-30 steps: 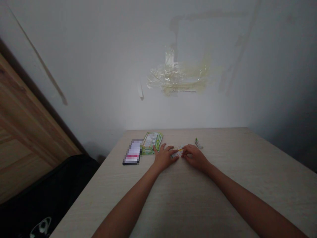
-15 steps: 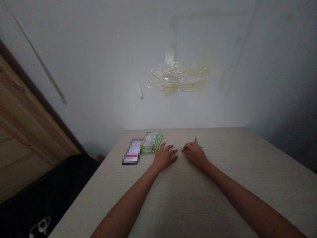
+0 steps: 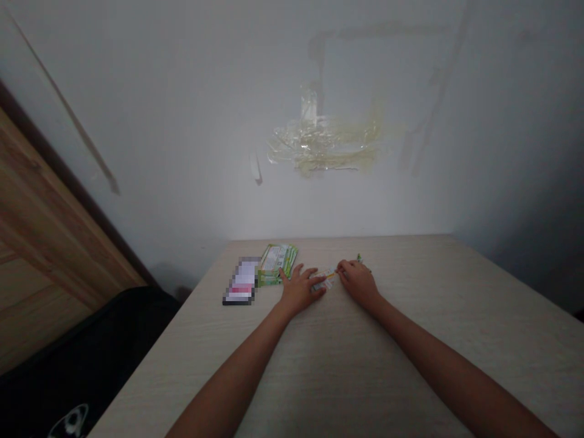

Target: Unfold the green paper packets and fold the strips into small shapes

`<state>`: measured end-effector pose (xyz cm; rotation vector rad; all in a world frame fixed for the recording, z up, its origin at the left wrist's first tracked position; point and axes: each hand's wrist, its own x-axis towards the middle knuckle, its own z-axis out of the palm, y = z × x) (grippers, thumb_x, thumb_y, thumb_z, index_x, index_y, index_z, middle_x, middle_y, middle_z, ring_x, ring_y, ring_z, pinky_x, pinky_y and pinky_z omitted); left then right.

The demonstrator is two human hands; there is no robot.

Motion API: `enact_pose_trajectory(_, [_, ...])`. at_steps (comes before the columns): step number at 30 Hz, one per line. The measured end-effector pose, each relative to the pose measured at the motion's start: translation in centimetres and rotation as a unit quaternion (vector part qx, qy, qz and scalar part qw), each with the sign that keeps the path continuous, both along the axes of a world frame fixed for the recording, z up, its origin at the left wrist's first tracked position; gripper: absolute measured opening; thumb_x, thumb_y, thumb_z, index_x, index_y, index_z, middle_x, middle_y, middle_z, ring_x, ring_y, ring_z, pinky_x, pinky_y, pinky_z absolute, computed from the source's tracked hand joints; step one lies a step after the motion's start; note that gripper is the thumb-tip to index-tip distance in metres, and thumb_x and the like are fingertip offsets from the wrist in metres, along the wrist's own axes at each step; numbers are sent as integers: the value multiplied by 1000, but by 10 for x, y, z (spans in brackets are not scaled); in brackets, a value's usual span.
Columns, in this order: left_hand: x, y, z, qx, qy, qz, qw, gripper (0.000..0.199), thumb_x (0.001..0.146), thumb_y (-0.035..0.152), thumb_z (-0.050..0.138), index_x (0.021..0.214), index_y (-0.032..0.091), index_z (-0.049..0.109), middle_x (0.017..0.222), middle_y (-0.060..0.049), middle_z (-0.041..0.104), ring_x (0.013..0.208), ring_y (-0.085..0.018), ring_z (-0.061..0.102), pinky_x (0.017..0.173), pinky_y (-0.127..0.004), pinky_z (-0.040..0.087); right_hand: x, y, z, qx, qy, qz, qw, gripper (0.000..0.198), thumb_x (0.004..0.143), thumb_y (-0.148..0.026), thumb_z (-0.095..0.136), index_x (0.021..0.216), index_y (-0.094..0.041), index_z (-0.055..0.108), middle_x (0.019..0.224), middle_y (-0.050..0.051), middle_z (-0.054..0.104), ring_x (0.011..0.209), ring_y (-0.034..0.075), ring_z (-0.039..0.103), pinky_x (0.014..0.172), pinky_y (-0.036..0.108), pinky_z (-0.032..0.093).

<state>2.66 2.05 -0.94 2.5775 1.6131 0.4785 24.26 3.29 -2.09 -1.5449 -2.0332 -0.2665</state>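
Note:
My left hand (image 3: pixel 300 291) lies on the table with its fingers spread. Its thumb and index finger rest on a small printed sheet with white and yellow-orange parts (image 3: pixel 326 278), pressing it to the tabletop. At the sheet's right end is my right hand (image 3: pixel 359 281), fingers closed in a pinch; what they grip is too small to make out. Just behind the right hand, a small green bit (image 3: pixel 359 258) shows, mostly covered by that hand. A stack of green-and-white printed packets (image 3: pixel 277 261) lies beyond the left hand's fingertips.
Left of the packets lies a phone (image 3: pixel 241 281) with a blurred screen. The pale wooden table (image 3: pixel 337 365) meets a wall (image 3: pixel 182 121) with clear tape (image 3: pixel 319 143) stuck on it. A black bag-like object (image 3: pixel 114 340) and a wooden panel (image 3: pixel 41 213) stand at the left.
My right hand has shifted slightly and now covers more of the small green-and-white bits behind it. My left hand keeps its place on the sheet. The whole view has moved a little.

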Motion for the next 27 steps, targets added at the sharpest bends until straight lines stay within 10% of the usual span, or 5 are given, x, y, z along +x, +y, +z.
enact_pose_trajectory(14, [3, -5, 3, 21, 12, 4, 1000, 38, 88, 59, 49, 125, 52, 57, 142, 6, 53, 140, -35, 30, 109, -77, 1, -7, -7, 8, -66, -38, -49, 996, 16, 98, -26, 44, 102, -22, 59, 88, 7, 65, 77, 19, 62, 67, 26, 42])
enact_pose_trajectory(27, [2, -3, 0, 22, 0, 4, 1000, 39, 87, 59, 53, 125, 52, 57, 143, 6, 52, 140, -36, 30, 107, -78, -3, 0, -6, 3, -54, 59, 85, 993, 12, 87, -17, 55, 98, -19, 60, 94, 7, 66, 90, 20, 62, 83, 32, 47])
